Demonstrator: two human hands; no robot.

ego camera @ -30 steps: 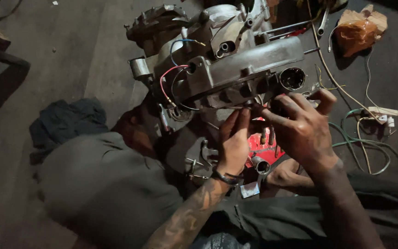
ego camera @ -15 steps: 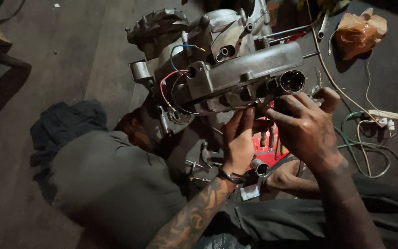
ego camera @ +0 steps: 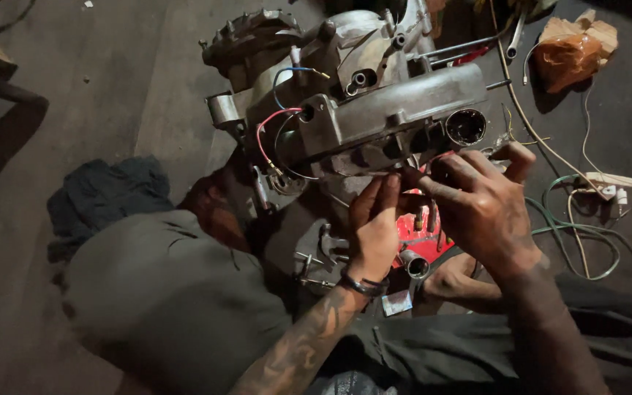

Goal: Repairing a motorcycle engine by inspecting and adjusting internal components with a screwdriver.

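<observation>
A grey metal engine (ego camera: pixel 374 110) with red, blue and black wires stands on the floor in front of me. My left hand (ego camera: pixel 374 223), with a dark bracelet on its wrist, reaches up with straight fingers whose tips touch the lower edge of the casing. My right hand (ego camera: pixel 480 201) is beside it. Its fingers curl in under the same edge, and its thumb is raised just below a round opening (ego camera: pixel 467 126) in the casing. Shadow hides whatever lies between the fingertips of the two hands.
A red tray (ego camera: pixel 424 232) with sockets and small metal parts lies under my hands. My bent knee in grey trousers (ego camera: pixel 162 292) fills the lower left, with a dark cloth (ego camera: pixel 104 194) beyond it. Green and white cables (ego camera: pixel 587 241) trail at the right, an orange bag (ego camera: pixel 568 47) at the top right.
Both hands have stayed at the casing's lower edge. My right hand's fingers have shifted slightly left towards the left fingertips. The engine has not visibly moved.
</observation>
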